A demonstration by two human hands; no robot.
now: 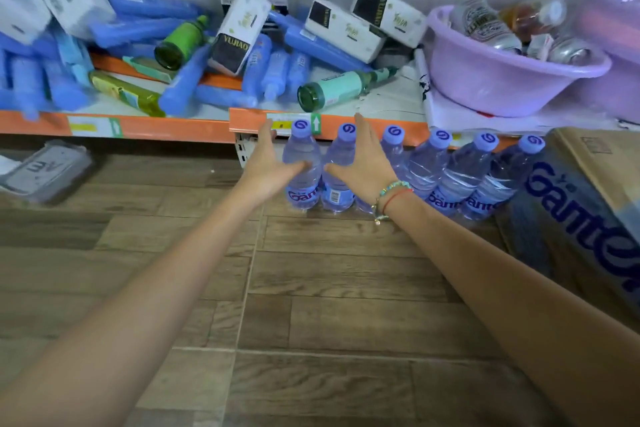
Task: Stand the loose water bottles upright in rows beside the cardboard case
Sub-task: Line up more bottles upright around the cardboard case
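Several clear water bottles with purple caps stand upright in one row on the wooden floor, running left from the cardboard case (595, 163). My left hand (266, 166) lies against the left side of the leftmost bottle (303, 146), fingers straight and thumb across its front. My right hand (367, 163) is spread over the second bottle (341, 156) and hides part of the third bottle (393, 146), its thumb pointing left. Neither hand is closed around a bottle. The three bottles (460, 170) nearest the case are untouched.
Just behind the bottles runs a low orange-edged shelf (166, 128) piled with blue packs, tissue packs and green glass bottles. A purple basin (502, 80) of cans sits on it at the right. A grey tray (45, 170) lies on the floor at the left.
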